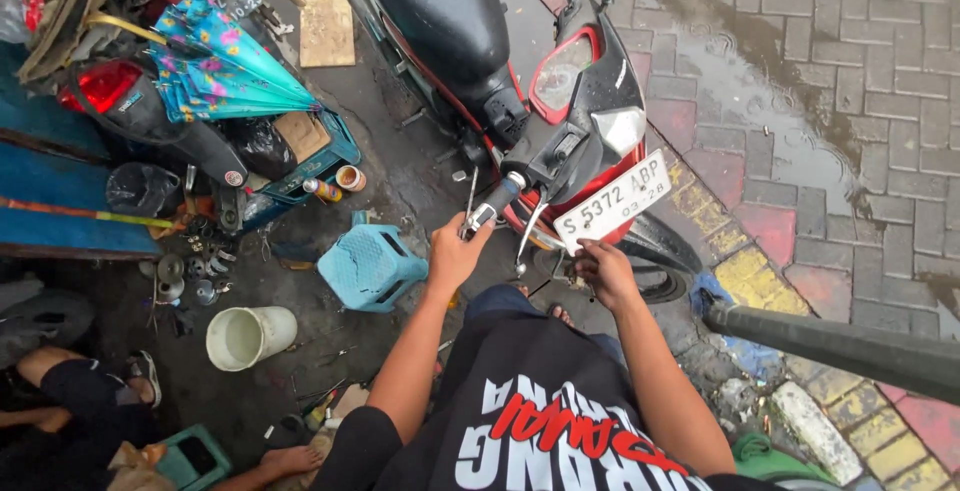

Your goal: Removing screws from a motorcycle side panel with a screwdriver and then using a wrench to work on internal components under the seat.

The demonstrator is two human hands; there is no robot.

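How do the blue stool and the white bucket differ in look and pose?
The stool is light blue, square and slatted; the bucket is white and round. The stool stands upright just left of the left hand; the bucket lies tipped on its side, mouth open to view, farther off. Both sit on the wet ground.

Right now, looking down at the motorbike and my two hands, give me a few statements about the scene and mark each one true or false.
1. The left hand grips the handlebar grip of the motorbike. True.
2. The right hand rests on the seat. False: it is low at the front, just under the white number plate.
3. A small blue plastic stool stands left of the left hand. True.
4. The white bucket stands upright, full of water. False: it lies on its side and looks empty.
5. The folded umbrella is plain black. False: it is teal with a flower pattern.
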